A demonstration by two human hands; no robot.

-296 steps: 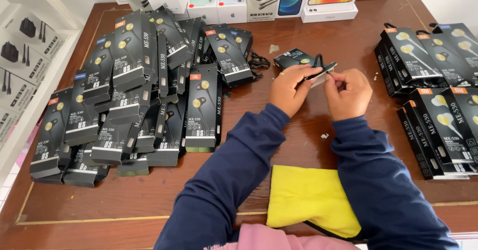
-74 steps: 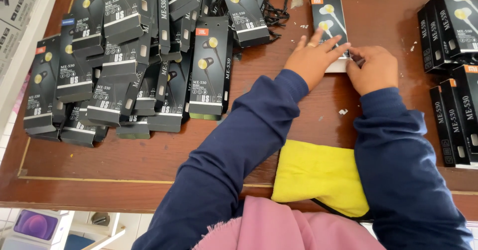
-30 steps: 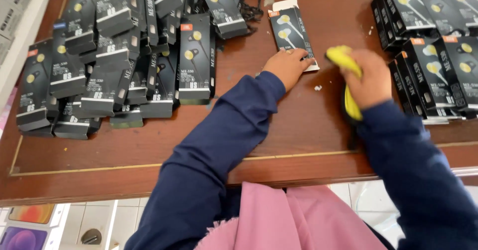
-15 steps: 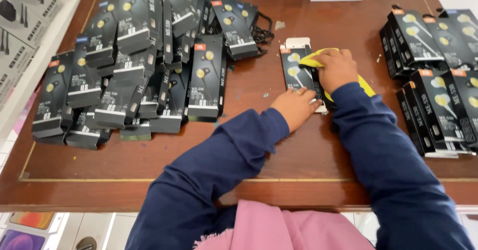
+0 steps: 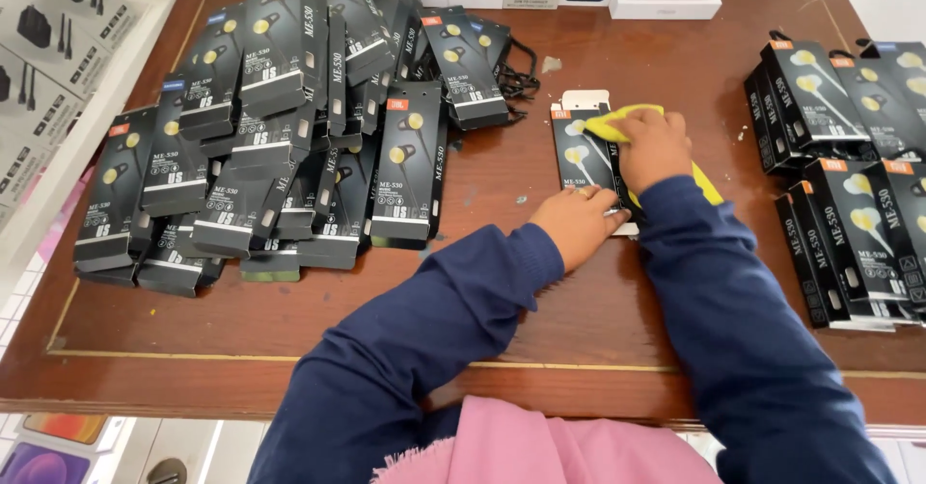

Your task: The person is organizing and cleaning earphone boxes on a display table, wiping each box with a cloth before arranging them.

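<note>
Our right hand (image 5: 656,147) was closed around a yellow cloth (image 5: 617,123), pressing it onto the black earphone box (image 5: 584,156) that lay flat on the wooden table (image 5: 579,291). Our left hand (image 5: 576,224) pinned the box's near end, fingers flat. The box looked light and stiff with a slick front, best held by its edges. Piled boxes (image 5: 289,127) lay left of it, neater stacks (image 5: 849,156) right.

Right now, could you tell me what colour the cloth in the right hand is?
Yellow cloth, head view.
</note>
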